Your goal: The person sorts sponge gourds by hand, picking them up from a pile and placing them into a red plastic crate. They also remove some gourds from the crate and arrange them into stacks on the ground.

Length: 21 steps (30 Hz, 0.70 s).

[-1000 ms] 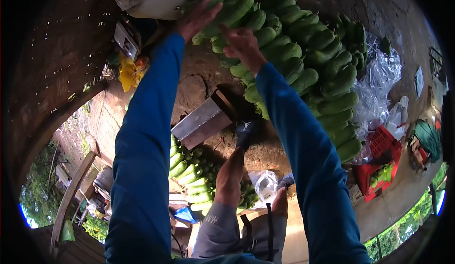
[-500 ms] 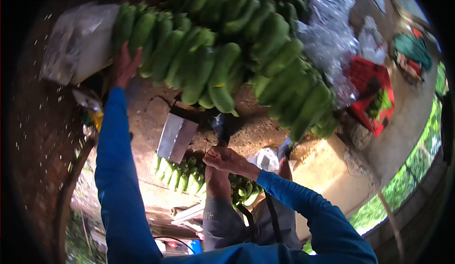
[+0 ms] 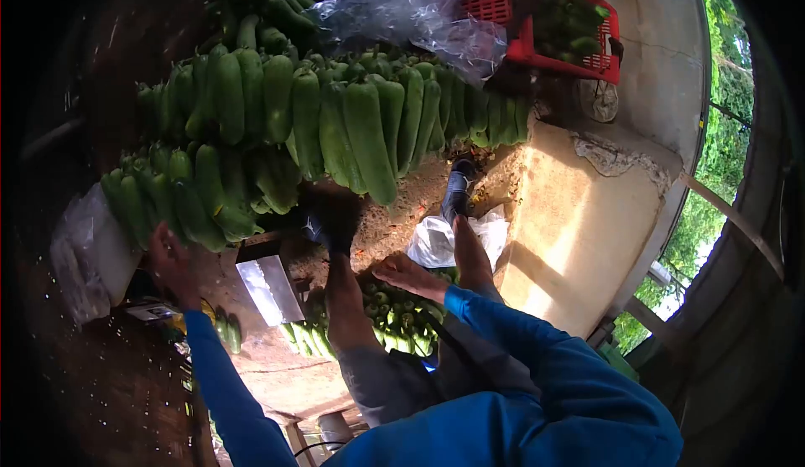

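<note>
My left hand [image 3: 173, 267] is at the lower left end of the heaped cucumbers [image 3: 222, 194], fingers apart, with the fingertips right at the nearest ones. Slight blur softens that hand. My right hand [image 3: 409, 276] is closed in front of my knees, its fingers curled in; I cannot tell what, if anything, they hold. Long rows of big green cucumbers [image 3: 362, 132] lie side by side above it. Below and behind the right hand, more cucumbers [image 3: 394, 324] lie between my legs. A shiny flat-sided box [image 3: 270, 289] stands to the right of my left hand.
A red crate [image 3: 605, 64] with green produce is at the upper right, beside crumpled clear plastic [image 3: 402, 6]. A white plastic bag [image 3: 436, 242] lies by my foot. Another clear bag [image 3: 80, 257] is at the far left. A pale concrete ledge [image 3: 579, 215] runs along the right.
The view has swung, so the cucumbers and crate appear farther left. My left hand has come down along the cucumbers toward the pile's lower end. My right hand stays closed near my knees.
</note>
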Each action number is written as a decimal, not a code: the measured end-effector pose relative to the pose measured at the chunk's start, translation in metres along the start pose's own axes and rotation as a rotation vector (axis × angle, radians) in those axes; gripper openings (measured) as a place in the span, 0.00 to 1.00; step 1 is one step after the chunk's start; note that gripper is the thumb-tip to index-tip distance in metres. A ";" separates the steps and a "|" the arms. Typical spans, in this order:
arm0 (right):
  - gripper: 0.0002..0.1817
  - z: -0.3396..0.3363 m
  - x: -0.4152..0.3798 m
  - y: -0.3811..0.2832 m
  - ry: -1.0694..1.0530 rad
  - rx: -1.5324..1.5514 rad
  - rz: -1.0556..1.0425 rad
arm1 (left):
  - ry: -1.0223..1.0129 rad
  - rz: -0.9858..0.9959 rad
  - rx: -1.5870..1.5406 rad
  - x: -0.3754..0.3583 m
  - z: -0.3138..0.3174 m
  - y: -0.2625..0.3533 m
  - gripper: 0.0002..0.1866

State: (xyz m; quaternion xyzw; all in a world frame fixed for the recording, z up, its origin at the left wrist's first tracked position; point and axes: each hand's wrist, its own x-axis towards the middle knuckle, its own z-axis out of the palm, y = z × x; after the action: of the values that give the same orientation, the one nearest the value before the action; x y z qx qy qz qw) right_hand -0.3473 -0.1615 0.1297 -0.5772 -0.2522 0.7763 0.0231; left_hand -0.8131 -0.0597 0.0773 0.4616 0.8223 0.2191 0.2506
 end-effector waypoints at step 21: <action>0.21 -0.430 -0.151 0.006 0.340 0.273 -0.016 | -0.686 0.408 -0.262 -0.218 0.263 0.511 0.07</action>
State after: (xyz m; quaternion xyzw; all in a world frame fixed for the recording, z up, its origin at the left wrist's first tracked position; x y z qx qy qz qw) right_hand 0.0950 -0.0591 0.1723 -0.6894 -0.1419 0.6945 0.1492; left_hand -0.2219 0.0287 0.2202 0.6255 0.5480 0.2006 0.5179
